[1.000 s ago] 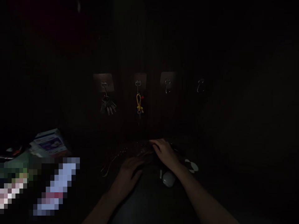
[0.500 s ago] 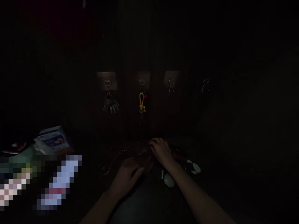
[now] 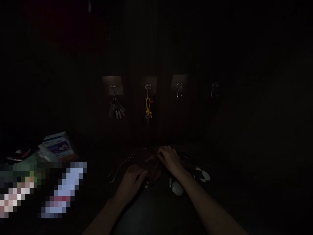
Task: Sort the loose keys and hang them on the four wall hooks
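Observation:
The scene is very dark. My left hand (image 3: pixel 130 181) lies on a dim pile of small things (image 3: pixel 149 164) on a dark surface, its fingers curled down; what they hold is hidden. My right hand (image 3: pixel 169 159) rests further back on the same pile with its fingers bent over something I cannot make out. A thin cord or chain (image 3: pixel 119 166) trails to the left of the pile. A small white rounded object (image 3: pixel 177 188) lies just right of my right wrist, and a black and white item (image 3: pixel 202 175) sits beyond it.
Several hooks are stuck on the dark wall behind. A bunch of keys (image 3: pixel 116 109) hangs on the left one, a yellow cord with a key (image 3: pixel 148 109) on the second, and the two right hooks (image 3: pixel 179 89) are bare. A printed box (image 3: pixel 58 146) lies at the left.
My left hand has drawn slightly back and left on the pile. My right hand has stayed almost where it was. The view has shifted a little.

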`<state>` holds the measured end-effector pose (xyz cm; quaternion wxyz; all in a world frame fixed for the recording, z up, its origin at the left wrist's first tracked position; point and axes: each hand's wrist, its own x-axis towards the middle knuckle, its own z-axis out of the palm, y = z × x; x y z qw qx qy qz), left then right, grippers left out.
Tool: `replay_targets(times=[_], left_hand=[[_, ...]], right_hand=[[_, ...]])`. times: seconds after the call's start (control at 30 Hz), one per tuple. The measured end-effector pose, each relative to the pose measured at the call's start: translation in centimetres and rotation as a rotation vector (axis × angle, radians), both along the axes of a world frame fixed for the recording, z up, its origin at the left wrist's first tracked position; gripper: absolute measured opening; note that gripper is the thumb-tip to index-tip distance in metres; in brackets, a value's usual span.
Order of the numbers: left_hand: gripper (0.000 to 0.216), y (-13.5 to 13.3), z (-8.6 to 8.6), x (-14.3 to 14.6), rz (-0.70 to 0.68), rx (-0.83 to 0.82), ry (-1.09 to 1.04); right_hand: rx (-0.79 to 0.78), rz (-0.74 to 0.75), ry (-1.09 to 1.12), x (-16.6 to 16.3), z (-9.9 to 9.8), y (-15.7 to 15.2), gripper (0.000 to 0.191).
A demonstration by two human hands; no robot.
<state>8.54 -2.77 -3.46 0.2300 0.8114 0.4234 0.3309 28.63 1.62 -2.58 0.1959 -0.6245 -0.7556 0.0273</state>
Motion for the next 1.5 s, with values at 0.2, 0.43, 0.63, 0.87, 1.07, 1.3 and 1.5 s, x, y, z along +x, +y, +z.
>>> replay_targets(times=[0.2, 0.43, 0.63, 0.87, 1.07, 1.3, 1.5], left_hand=[[0.026, 0.4, -0.3, -0.2, 0.070, -0.077, -0.131], [0.030, 0.7, -1.0, -0.1, 0.110, -0.174, -0.255], [0.028, 0.0, -0.1, 0.5, 0.058, -0.268, -0.294], [0.032, -0.5, 1.3, 0.7, -0.019, -0.799, -0.712], [0.035, -0.3, 1.3, 0.0, -0.221, -1.170, -1.032], [0.036, -0.4, 1.8, -0.1, -0.241, -1.181, -1.011], [0.032, -0.5, 2.0, 0.0, -0.236, -1.155, -0.941]], right_hand=[[0.001, 0.099, 0.137, -0.3, 1.3, -1.4, 0.008], [0.024, 0.355, 0.341, -1.6, 2.0, -3.0, 0.014], [-0.031, 0.347, 0.674, -2.3, 2.2, -3.5, 0.014], [0.017, 0.207, 0.743, -2.0, 1.7, -2.8, 0.013], [-0.009, 0.191, 0.751, -1.7, 1.0, -2.3, 0.017], [-0.011, 0.182, 0.850, -1.7, 1.4, -2.5, 0.019], [-0.054, 0.177, 1.050, -1.9, 2.1, -2.7, 0.017]])
